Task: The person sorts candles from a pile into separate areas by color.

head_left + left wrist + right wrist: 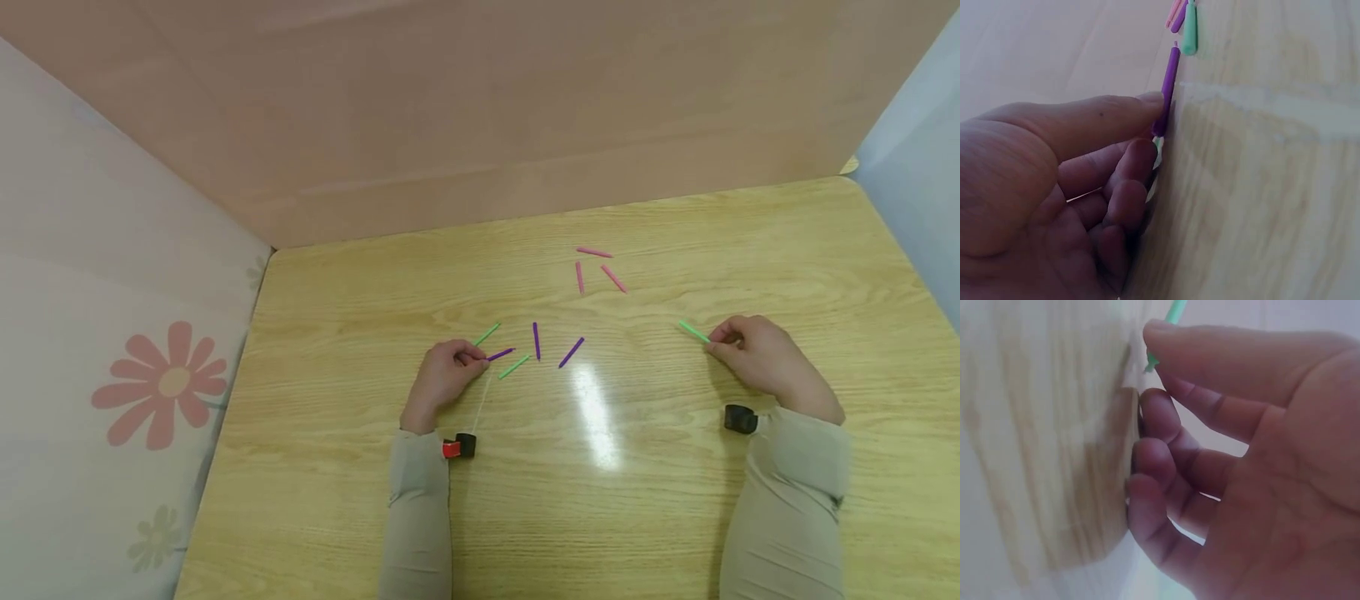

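Note:
My left hand (444, 375) pinches the near end of a short, slim purple stick (502, 354) with a narrow tip, low over the table. In the left wrist view, the thumb lies along that purple stick (1170, 78). One green stick (487, 333) lies just beyond these fingers, and a second green stick (514, 367) lies to their right. Off to the right, my right hand (768, 358) holds a light green stick (693, 331) between thumb and fingertips. Its narrow end pokes out below the thumb (1172, 344) in the right wrist view.
Between the hands lie an upright-lying purple stick (536, 342) and a slanted purple stick (572, 352). Farther back are three pink sticks (580, 277). Panels stand along the back (525, 125) and left side (135, 292) of the wooden table (585, 533).

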The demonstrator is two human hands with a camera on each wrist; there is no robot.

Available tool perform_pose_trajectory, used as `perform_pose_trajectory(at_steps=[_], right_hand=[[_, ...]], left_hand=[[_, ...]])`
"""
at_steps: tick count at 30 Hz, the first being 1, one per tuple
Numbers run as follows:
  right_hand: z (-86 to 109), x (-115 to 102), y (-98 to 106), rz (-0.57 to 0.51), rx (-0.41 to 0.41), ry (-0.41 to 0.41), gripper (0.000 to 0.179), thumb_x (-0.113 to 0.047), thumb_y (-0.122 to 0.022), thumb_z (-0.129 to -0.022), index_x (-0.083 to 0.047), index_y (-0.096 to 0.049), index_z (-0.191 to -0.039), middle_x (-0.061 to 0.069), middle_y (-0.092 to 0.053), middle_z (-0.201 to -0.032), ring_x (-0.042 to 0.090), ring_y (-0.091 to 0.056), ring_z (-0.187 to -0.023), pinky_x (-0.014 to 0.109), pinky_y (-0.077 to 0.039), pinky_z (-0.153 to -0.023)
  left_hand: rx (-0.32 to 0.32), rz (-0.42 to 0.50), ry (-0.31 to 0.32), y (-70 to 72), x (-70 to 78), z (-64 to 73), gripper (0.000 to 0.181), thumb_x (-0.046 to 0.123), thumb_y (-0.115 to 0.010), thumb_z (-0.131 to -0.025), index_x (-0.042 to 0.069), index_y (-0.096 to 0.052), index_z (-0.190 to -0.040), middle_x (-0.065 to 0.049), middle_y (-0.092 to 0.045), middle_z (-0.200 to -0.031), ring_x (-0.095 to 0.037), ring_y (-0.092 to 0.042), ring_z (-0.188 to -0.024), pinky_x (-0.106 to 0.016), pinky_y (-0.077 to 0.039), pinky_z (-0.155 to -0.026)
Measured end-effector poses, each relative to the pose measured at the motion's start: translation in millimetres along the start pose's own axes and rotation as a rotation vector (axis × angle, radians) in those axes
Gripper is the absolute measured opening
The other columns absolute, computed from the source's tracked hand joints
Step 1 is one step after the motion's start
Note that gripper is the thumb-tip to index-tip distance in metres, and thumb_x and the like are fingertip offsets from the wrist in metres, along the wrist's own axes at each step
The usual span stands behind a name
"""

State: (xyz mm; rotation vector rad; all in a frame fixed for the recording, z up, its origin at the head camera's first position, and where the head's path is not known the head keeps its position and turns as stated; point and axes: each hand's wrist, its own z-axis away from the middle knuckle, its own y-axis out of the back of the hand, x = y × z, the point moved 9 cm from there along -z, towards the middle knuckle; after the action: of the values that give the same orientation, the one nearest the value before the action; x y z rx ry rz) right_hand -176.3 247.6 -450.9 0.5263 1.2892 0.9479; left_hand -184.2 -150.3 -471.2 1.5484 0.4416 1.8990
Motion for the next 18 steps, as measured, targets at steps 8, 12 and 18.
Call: perform_pose_trajectory(at_steps=[8,12,18], right_hand=[[0.4,-1,-2,0.003,-0.002,0.003,0.021,-0.015,-0.056,-0.096,0.005,-0.063,-0.097,0.016,-0.063,-0.089,0.022,-0.054,-0.078,0.031,-0.039,-0.067],[0.4,0,-2,0.004,0.009,0.007,0.022,-0.016,-0.057,-0.096,0.005,-0.063,-0.097,0.016,-0.064,-0.089,0.022,-0.054,-0.077,0.03,-0.039,-0.067],[-1.4,-2,-1,-0.003,0.012,0.005,0.022,-0.016,-0.056,-0.096,0.005,-0.063,-0.098,0.016,-0.064,-0.09,0.022,-0.055,-0.078,0.03,-0.039,-0.067]], left_hand=[[0.071,0.083,-0.018,8.5,-3.9,1.5,0.011,0.019,-0.069,-0.089,0.009,-0.072,-0.093,-0.004,-0.065,-0.083,-0.013,-0.052,-0.071,-0.025,-0.043,-0.066],[0.167,0.11,-0.028,17.9,-2.4,2.2,0.014,0.018,-0.069,-0.089,0.005,-0.07,-0.096,-0.008,-0.066,-0.085,-0.013,-0.055,-0.071,-0.025,-0.045,-0.067],[0.25,0.108,-0.019,24.5,0.3,2.8,0.017,0.017,-0.068,-0.089,0.002,-0.069,-0.098,-0.011,-0.068,-0.083,-0.015,-0.057,-0.069,-0.025,-0.045,-0.064]])
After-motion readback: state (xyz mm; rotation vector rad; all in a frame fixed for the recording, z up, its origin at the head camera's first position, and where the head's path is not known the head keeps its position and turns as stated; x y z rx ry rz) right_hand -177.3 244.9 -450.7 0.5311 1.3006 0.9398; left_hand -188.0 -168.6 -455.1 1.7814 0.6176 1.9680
